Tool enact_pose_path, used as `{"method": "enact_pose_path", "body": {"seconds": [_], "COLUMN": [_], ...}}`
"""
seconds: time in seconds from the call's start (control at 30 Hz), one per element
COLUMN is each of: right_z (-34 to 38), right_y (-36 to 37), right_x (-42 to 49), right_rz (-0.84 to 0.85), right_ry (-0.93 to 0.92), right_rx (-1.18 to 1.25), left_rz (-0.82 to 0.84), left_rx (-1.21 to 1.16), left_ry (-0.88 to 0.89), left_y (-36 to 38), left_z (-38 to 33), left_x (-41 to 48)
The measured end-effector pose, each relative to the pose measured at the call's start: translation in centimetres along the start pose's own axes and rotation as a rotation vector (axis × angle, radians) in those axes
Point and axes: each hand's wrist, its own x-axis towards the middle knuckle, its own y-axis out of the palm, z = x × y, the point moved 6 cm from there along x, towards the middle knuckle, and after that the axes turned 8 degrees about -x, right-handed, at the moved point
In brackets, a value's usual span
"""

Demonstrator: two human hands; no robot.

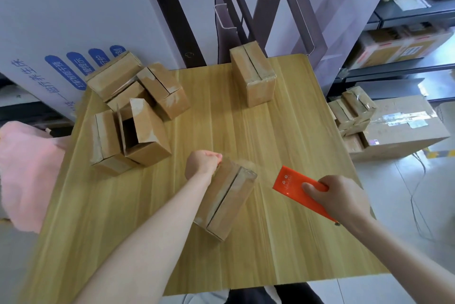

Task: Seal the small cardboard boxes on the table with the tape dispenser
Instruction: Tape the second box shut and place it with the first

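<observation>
- Head view is showing a wooden table [221,111] with small cardboard boxes spread across it.
- Left hand [203,164] is curling over the far end of the near box [226,197] and gripping it; the fingertips are hiding behind the cardboard.
- That near box is lying close to the middle of the table's near edge, with its length running away from the person and its flap seam facing up.
- Right hand [341,199] is clenching around the orange tape dispenser [294,186], with one digit lying over its flat face.
- That dispenser is hanging tilted above the table, just beside the near box's far right corner and toward the right edge, apart from the cardboard.
- A faint, blurred clear strip [263,172] is stretching between that corner and the dispenser's front edge.
- A cluster of boxes [147,87] is sitting at the far left corner, with several leaning on one another.
- An open box [145,131] is standing by the left edge, flaps up and dark inside, touching a closed box [105,141] on its left.
- A lone box [253,74] is standing at the far edge toward the right corner, well apart from the others.
- Beyond the right edge, a stack of taped boxes [354,109] is sitting just beside a large carton [406,128] on the floor.
- A pink cloth [27,170] is lying off the left edge.
</observation>
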Motion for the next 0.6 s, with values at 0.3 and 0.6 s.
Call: {"method": "enact_pose_path", "body": {"seconds": [0.3, 0.6], "right_z": [4.6, 6.7], "right_y": [4.6, 3.6], "right_x": [3.0, 4.1], "right_rz": [0.024, -0.1], "right_ry": [-0.025, -0.161], "right_rx": [-0.116, -0.282], "left_rz": [-0.069, -0.277], "left_rx": [-0.054, -0.287], "left_ry": [-0.01, 0.073], "left_y": [1.3, 0.4], "left_z": [3.0, 4.5], "left_x": [0.5, -2.6]}}
